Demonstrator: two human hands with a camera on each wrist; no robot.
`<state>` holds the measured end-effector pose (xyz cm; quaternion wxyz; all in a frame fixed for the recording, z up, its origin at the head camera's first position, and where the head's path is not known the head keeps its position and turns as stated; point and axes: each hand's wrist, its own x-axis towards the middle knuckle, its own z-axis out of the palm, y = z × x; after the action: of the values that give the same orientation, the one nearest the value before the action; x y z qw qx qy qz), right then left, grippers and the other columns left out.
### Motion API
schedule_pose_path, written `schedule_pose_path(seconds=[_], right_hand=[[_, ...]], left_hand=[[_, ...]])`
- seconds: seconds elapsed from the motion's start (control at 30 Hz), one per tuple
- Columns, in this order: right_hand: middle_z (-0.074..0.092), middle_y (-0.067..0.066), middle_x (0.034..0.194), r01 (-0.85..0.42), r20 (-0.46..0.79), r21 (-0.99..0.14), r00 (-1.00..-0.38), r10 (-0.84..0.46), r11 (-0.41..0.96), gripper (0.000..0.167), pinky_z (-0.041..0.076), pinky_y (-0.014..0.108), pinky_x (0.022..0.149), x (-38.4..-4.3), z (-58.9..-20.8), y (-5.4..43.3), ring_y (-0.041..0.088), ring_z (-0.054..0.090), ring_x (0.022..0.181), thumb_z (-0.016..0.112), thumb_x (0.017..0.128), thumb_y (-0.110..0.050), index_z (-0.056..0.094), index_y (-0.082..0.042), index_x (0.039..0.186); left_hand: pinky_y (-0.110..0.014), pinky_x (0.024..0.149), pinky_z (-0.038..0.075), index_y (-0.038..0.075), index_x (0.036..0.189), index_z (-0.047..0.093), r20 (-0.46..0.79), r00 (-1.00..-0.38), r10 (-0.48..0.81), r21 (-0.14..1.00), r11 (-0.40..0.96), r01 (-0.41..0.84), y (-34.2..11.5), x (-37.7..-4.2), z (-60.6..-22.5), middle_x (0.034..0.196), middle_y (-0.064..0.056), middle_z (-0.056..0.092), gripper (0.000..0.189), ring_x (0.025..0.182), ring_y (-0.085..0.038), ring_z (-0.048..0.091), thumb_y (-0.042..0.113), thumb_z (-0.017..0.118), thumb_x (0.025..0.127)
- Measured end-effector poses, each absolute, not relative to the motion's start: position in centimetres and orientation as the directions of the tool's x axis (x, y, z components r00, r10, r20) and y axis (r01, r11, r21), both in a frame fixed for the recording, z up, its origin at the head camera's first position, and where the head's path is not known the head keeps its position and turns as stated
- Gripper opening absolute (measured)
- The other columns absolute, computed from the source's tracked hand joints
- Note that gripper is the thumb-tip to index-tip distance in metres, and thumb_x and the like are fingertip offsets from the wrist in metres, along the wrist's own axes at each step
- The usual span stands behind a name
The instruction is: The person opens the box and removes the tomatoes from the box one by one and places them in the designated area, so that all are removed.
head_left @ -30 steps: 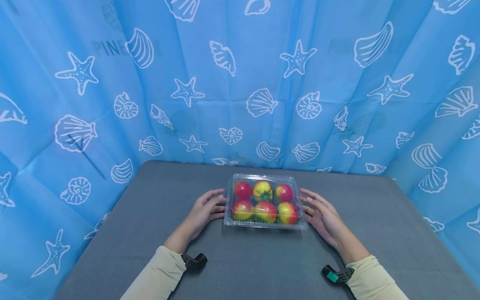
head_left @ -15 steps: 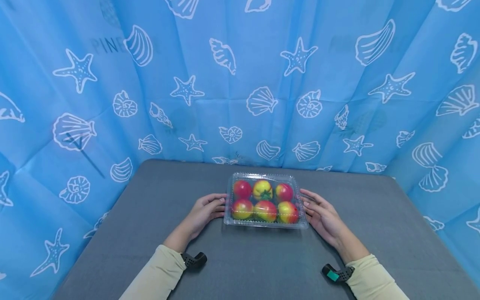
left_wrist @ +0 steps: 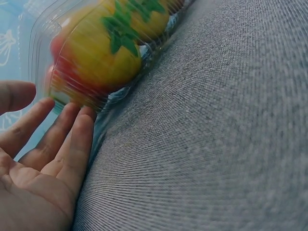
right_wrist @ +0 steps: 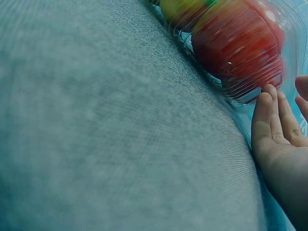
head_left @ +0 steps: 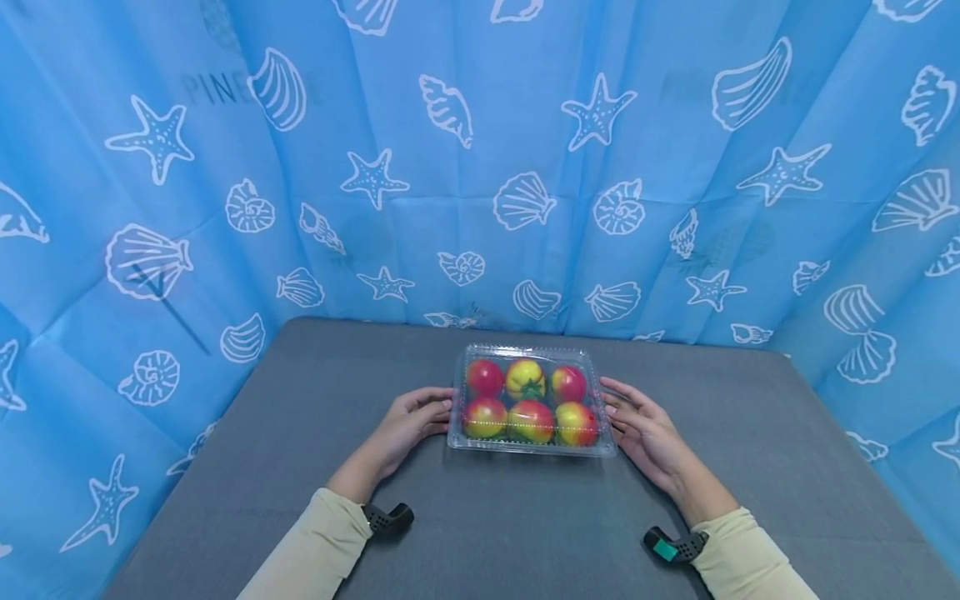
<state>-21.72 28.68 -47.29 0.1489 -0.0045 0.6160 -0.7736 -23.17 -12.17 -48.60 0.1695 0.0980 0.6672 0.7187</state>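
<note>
A clear plastic clamshell box (head_left: 528, 451) lies lidded on the grey table, holding several round red-and-yellow fruits (head_left: 531, 422) in two rows. Green leafy tops (left_wrist: 120, 33) show on some fruits in the left wrist view. My left hand (head_left: 402, 431) is at the box's left side, its nearly straight fingertips right against the clear wall. On the opposite side my right hand (head_left: 651, 439) mirrors it, with extended fingertips (right_wrist: 269, 91) at the wall in the right wrist view. Neither thumb wraps over the lid.
The grey cloth-covered table (head_left: 517, 533) runs to a blue curtain (head_left: 480, 167) printed with white shells and starfish, at the back and both sides. Black bands (head_left: 390, 521) circle both wrists below pale sleeves.
My left fingers have drawn slightly together and in toward the box's left wall. The right fingers shifted slightly, and the box has stayed in place.
</note>
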Motion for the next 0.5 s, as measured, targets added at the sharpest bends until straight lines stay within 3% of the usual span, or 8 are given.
schedule_pose_path(seconds=[0.5], right_hand=[[0.063,-0.012,0.138,0.218,-0.174,-0.961,-0.956,-0.237,-0.173,0.064,0.057,0.025,0.102,-21.59,-47.14,28.59,0.005,0.065,0.125,0.057,0.11,-0.013,0.028,-0.012,0.167]], left_hand=[[-0.031,0.102,0.059,-0.003,0.145,0.059,-0.055,-0.917,0.394,0.991,-0.088,-0.097,-12.36,-23.42,-49.09,0.137,-0.009,0.067,0.042,0.117,-0.013,0.071,0.019,0.062,0.109]])
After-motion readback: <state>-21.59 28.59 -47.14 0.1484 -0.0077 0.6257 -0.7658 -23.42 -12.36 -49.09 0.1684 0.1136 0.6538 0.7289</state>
